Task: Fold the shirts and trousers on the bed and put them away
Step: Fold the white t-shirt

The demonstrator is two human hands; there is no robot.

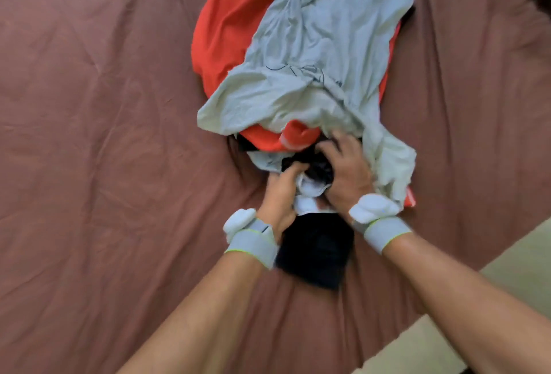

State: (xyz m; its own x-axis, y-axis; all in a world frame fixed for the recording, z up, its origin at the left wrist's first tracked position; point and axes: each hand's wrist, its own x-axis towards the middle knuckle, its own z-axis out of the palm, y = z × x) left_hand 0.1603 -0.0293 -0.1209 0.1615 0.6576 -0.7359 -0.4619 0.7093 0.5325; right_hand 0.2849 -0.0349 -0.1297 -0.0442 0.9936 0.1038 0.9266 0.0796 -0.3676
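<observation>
— What sits closest to the camera?

— Two bare forearms coming up from the bottom edge, each with a grey wristband (pixel 253 244) carrying a white pod. Between the wrists lies a dark navy garment (pixel 316 250), bunched on the bed (pixel 89 135), which is covered in a brownish-mauve sheet.

— And the hands themselves?

— The left hand (pixel 280 195) has its fingers curled into a wad of white and black cloth (pixel 310 180) at the near end of the pile — it grips that fabric. The right hand (pixel 347 171) lies just beside it, fingers bent down into the same black cloth, gripping it too. The frame is a bit blurred there, so I can't say which garment that cloth belongs to.

— Where are the clothes to be folded?

— Heaped in one pile in the middle of the bed, past the hands. A pale grey shirt (pixel 316 51) with some dark printing is crumpled on top, one part trailing down beside the right wrist. Under it is an orange-red garment (pixel 229 31), showing widely at the left of the pile and again as a small fold just above the hands.

— Anything else in view?

— A strip of pale floor (pixel 512 272) at the lower right, beyond the bed's edge, and a dark shape in the top right corner that I can't identify.
</observation>
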